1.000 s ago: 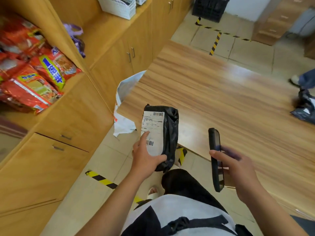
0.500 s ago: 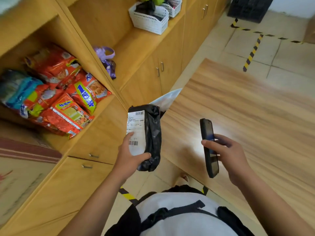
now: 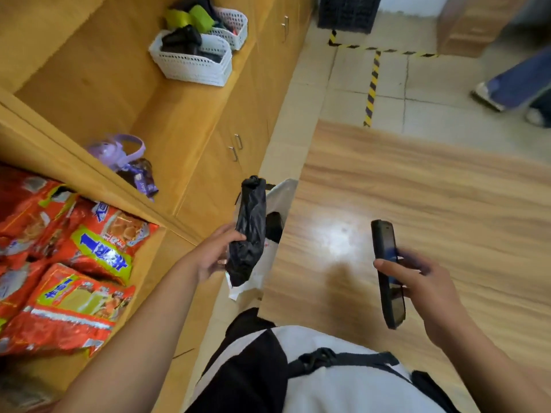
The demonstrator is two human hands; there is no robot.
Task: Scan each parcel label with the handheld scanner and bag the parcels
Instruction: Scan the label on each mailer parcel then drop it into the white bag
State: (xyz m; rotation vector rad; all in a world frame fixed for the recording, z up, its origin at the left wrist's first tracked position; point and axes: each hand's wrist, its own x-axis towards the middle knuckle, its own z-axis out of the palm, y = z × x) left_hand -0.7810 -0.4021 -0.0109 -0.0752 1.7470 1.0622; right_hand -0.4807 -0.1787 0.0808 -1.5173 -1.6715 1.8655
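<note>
The black parcel [image 3: 250, 222] is gripped edge-on by the curled fingers of the left hand [image 3: 210, 257] just over the white bag [image 3: 280, 195] at the table [image 3: 432, 198] edge, seemingly for bagging, while the handheld scanner [image 3: 387, 272] is clasped aside in the right hand [image 3: 423, 290].

Yellow wooden cabinets [image 3: 208, 180] line the left, with white baskets [image 3: 193, 65] on the counter [image 3: 167, 120] and red snack packs [image 3: 89, 248] stacked below. The beige tiled floor [image 3: 432, 84] bears yellow-black tape [image 3: 371, 87]. A wood-grain table [image 3: 417, 189] shows a glare spot [image 3: 337, 236]
</note>
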